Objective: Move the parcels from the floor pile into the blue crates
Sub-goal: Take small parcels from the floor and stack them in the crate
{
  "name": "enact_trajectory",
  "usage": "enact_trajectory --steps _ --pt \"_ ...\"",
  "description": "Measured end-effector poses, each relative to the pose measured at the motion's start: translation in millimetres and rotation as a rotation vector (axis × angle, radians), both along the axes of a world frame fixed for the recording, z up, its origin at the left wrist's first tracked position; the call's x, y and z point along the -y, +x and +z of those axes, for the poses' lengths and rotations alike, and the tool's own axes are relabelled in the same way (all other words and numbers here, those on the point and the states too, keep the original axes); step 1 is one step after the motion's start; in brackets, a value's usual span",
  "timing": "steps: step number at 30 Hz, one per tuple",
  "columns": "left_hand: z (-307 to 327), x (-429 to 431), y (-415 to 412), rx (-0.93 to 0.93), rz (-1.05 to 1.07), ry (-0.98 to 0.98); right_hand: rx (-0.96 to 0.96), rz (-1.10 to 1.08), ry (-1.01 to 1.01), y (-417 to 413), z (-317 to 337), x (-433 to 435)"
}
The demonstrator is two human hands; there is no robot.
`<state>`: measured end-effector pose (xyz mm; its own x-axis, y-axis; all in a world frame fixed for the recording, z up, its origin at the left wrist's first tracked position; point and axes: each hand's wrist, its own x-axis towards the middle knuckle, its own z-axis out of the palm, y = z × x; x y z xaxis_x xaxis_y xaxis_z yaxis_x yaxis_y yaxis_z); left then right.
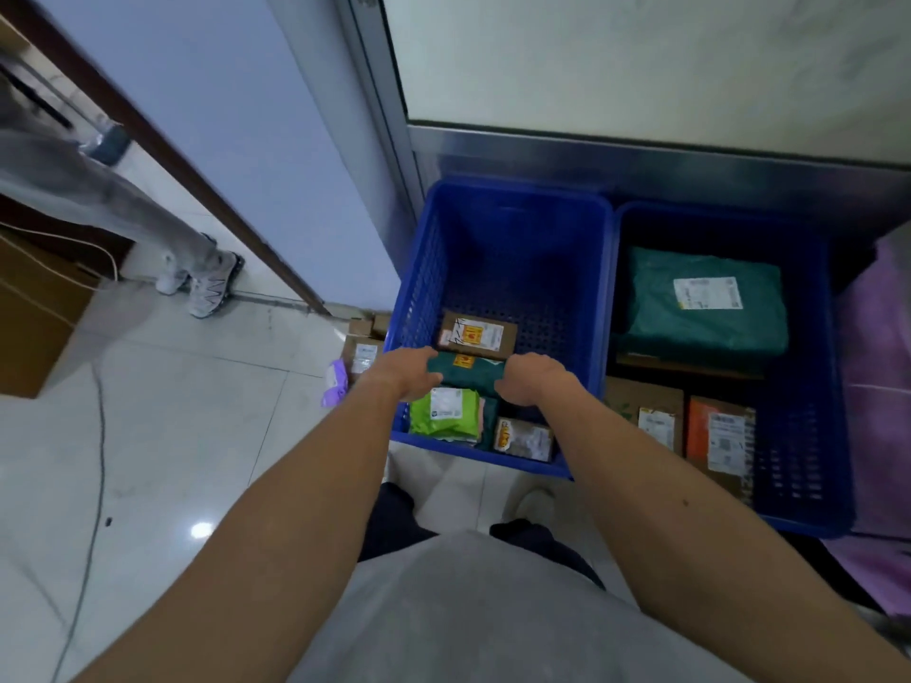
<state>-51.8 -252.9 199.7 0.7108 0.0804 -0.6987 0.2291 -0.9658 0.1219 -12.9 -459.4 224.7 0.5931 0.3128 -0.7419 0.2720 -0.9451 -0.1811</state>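
Observation:
Two blue crates stand side by side against the wall. Over the left crate (493, 214) both my hands hold a small dark green parcel (466, 374): my left hand (404, 374) grips its left end, my right hand (530, 382) its right end. Under it lie a brown box (480, 335), a lime green bag (443, 411) and a small taped box (522, 438). The right crate (798, 485) holds a large green bag (705, 300), a brown box (650, 416) and an orange-sided box (722, 436).
Small boxes (362, 350) and a purple packet (335, 384) lie on the tiled floor left of the left crate. A person's legs and shoes (212, 288) stand at the left by a doorway. A cardboard box (34, 313) sits at far left. Purple material (877, 386) borders the right crate.

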Motion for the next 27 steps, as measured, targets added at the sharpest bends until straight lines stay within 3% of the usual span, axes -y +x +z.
enact_trajectory --steps 11,20,27 --pt "-20 -146 34 0.001 -0.086 -0.074 0.003 -0.161 -0.085 19 -15 -115" --pt "-61 -315 29 0.011 -0.03 -0.177 0.002 -0.361 0.017 -14 -60 -264" --pt "-88 -351 22 -0.087 0.038 -0.239 -0.08 -0.408 0.011 -45 -77 -321"
